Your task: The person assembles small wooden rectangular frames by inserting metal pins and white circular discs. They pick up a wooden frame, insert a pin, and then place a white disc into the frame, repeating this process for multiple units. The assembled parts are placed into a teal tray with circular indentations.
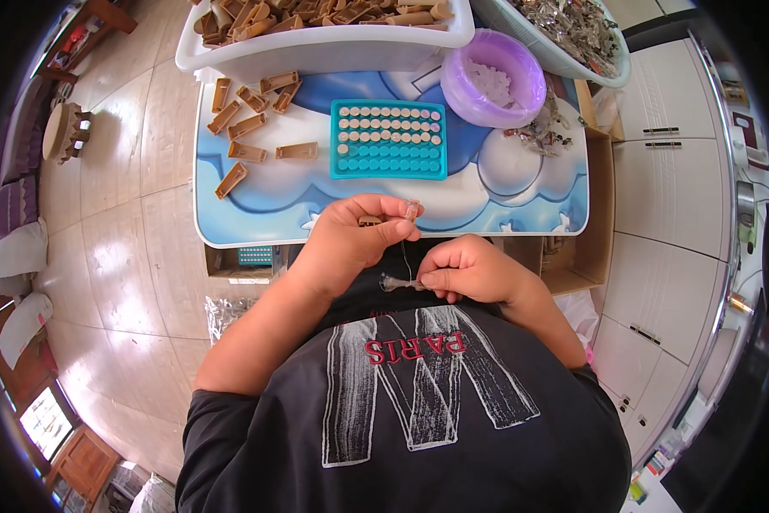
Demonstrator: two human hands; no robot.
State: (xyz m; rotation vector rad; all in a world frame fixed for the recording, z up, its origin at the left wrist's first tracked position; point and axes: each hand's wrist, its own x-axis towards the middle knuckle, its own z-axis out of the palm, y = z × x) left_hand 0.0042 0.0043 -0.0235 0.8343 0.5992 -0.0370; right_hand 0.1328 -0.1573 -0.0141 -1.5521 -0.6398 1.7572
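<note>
My left hand (354, 235) is raised just over the table's near edge, thumb and fingers pinching a small clear plastic piece (412, 209). A bit of a brown plastic part (370, 221) shows within the curl of its fingers. Lower and to the right, my right hand (465, 269) is closed on a translucent piece with a flared end (393, 282). A thin pale strand (407, 256) runs down from the left hand's piece toward the right hand's. Beyond both hands lies a teal tray (388, 175) with rows of small round pale pieces in its far part.
Several brown plastic shells (296, 151) lie loose on the table's left side. Behind them stands a white tub (324, 53) heaped with more. At the back right are a purple-lined bowl (530, 81), a bin of clear parts (564, 34) and a loose pile (545, 135).
</note>
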